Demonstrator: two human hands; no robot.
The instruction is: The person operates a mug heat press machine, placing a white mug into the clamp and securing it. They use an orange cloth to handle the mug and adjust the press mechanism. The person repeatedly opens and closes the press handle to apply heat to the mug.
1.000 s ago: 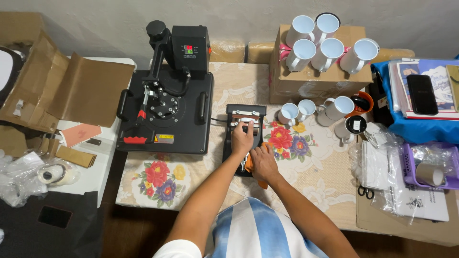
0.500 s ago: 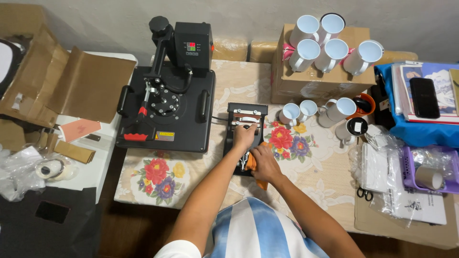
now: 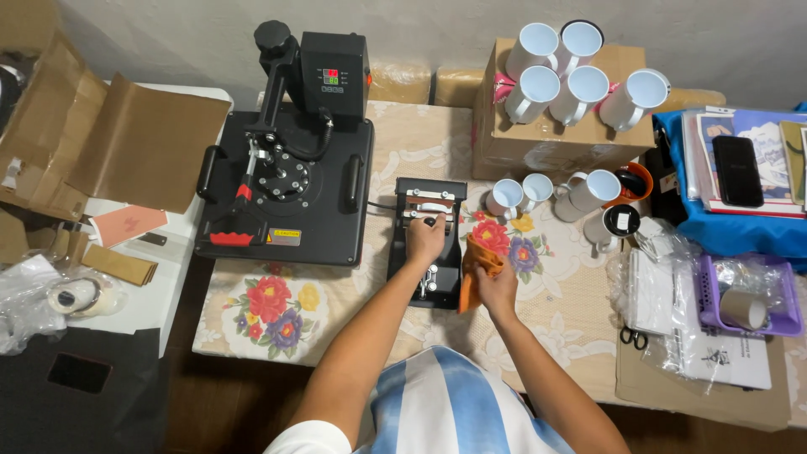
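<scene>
Worktop (image 3: 353, 311) carries a large black heat press (image 3: 286, 189); just right of it sits a small black mug press (image 3: 427, 244). Left hand (image 3: 427, 238) fingers closed on its handle. Right hand (image 3: 496, 286) grips an orange cloth (image 3: 477, 262) beside it.

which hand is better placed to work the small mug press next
Left, probably. The left hand already rests on the mug press near its upper end, while the right hand sits beside it gripping an orange cloth.

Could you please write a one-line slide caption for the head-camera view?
Left hand on the small black mug press, right hand holding an orange cloth beside it.
</scene>
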